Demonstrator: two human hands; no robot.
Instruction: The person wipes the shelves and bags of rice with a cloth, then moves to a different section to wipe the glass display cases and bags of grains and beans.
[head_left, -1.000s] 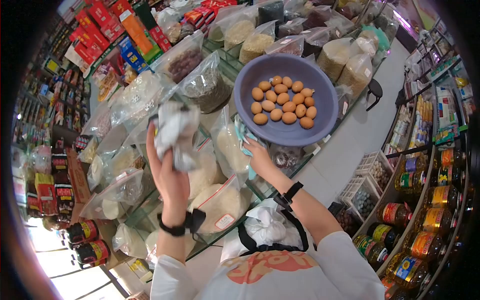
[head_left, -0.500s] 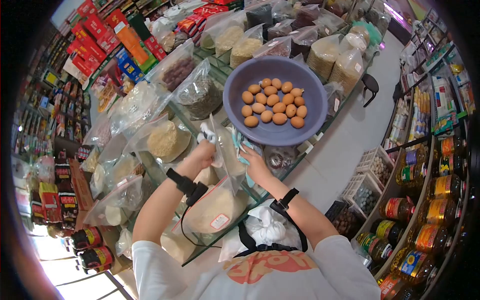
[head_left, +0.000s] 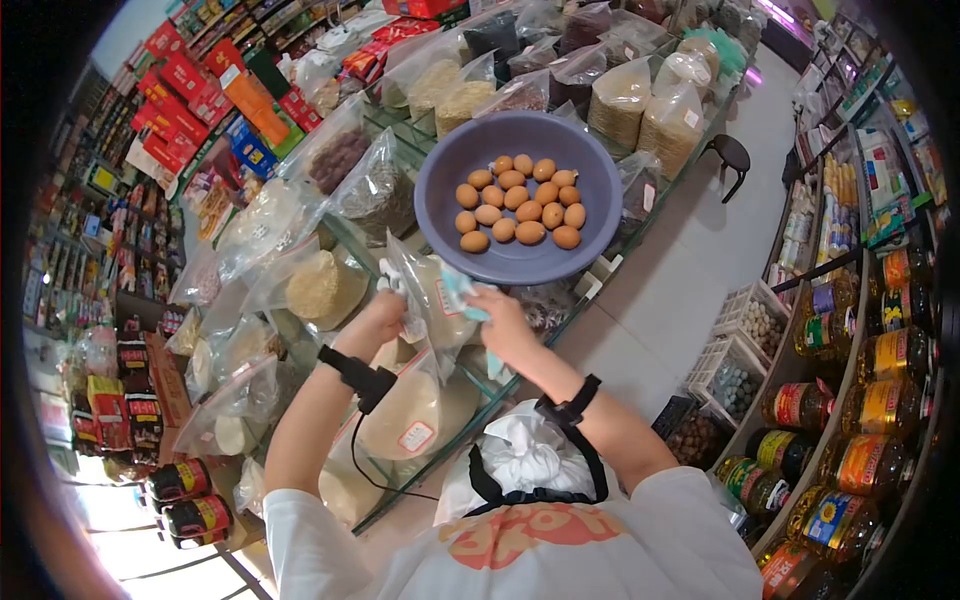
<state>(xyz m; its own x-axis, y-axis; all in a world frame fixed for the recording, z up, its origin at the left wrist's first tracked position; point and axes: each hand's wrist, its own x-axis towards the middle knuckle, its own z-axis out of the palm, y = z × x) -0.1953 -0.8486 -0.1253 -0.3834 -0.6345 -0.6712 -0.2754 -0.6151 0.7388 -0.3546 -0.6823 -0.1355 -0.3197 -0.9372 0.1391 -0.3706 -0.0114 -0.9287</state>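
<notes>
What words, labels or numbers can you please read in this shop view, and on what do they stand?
No text can be read with certainty.
Red-edged label on the grain bag: too blurred.
Orange print on the shirt: letters unclear.
Bottle labels: too small.
Red boxes: too small.
White wad in left hand, teal cloth in right hand: no print.

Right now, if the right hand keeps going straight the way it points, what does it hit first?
Likely the clear bag of pale grain just past the teal cloth the right hand grips; the purple basin lies beyond. Depth is unclear.
</notes>
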